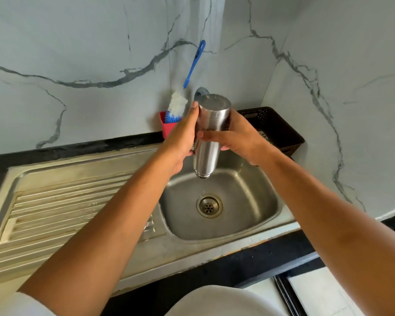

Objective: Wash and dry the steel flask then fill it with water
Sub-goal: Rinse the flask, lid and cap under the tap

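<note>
The steel flask (211,133) is held upside down over the sink basin (249,201), its open mouth pointing at the drain (209,205) and its flat base turned up toward the camera. A thin trickle of water falls from the mouth to the drain. The left hand (180,137) presses against the flask's left side, fingers (193,110) together and stretched up along the body. The right hand (240,137) wraps the right side, fingers clamped around the back and thumb across the front. Behind the flask, a bottle brush (180,103) with a blue handle stands in a red holder (167,126) at the tabletop's back edge, leaning into the wall corner. A dark perforated basket (274,126) sits at the back right corner. The ribbed drainboard (66,208) spreads to the left.
</note>
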